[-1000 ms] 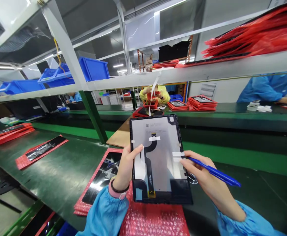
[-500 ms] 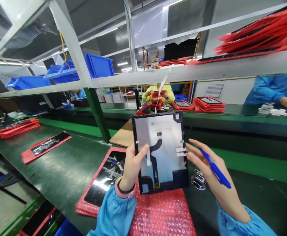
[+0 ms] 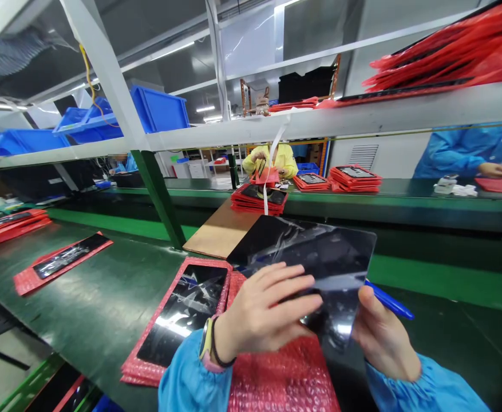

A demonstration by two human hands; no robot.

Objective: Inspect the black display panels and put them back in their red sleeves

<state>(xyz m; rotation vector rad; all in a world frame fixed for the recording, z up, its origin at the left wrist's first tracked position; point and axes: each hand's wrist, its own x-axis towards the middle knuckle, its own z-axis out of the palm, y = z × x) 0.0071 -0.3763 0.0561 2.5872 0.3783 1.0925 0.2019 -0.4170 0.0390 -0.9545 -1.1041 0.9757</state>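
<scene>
A tablet screen panel is tilted above the bench, its glossy dark face toward me and partly blurred. My right hand grips its right edge with the thumb on the front; the fingers behind are hidden. A blue pen sticks out beyond that hand. Across the lower left of the panel's face lies my left hand, its fingers stretched out and its thumb out of sight. Red bubble wrap rests below the hands. To the left, another dark screen lies on red bubble bags.
A brown board lies behind the panel, with a stack of red-wrapped screens beyond. A green post and a white shelf beam frame the bench. Blue bins sit above. Co-workers in yellow and blue work opposite.
The panel has turned from its silvery back to its glossy front and tipped over. My right hand has taken its right edge; my left hand has moved from the left edge onto the face.
</scene>
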